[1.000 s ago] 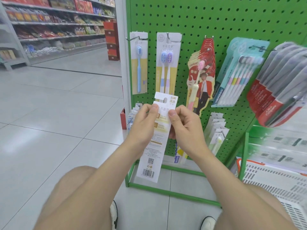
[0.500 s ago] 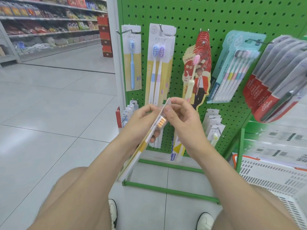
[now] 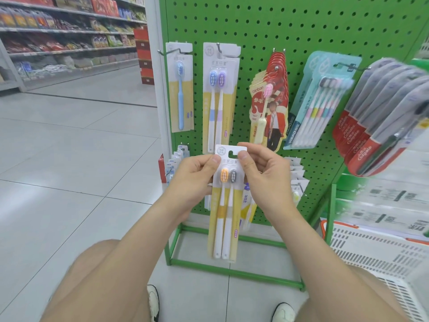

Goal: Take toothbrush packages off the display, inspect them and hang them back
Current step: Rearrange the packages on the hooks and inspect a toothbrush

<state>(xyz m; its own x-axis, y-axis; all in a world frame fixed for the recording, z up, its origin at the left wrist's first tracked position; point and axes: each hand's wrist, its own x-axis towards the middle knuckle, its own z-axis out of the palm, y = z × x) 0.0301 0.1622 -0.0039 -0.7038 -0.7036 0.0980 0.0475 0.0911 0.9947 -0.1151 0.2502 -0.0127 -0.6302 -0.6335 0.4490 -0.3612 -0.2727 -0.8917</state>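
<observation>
- Your left hand [image 3: 193, 180] pinches the top left edge of the two-brush package [image 3: 224, 219], thumb on its front.
- Your right hand [image 3: 262, 180] pinches the top right edge, beside the hang slot.
- The package hangs upright between your hands, front toward you, before the lower middle of the green pegboard [image 3: 290, 31].

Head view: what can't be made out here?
Two-brush package: card print too small; its upper sides are covered by the left hand and right hand.
Lower-row packages: mostly hidden behind the right hand.
Colgate packs: blurred, cut off by the right edge.
Basket: cut off at the right edge.
</observation>
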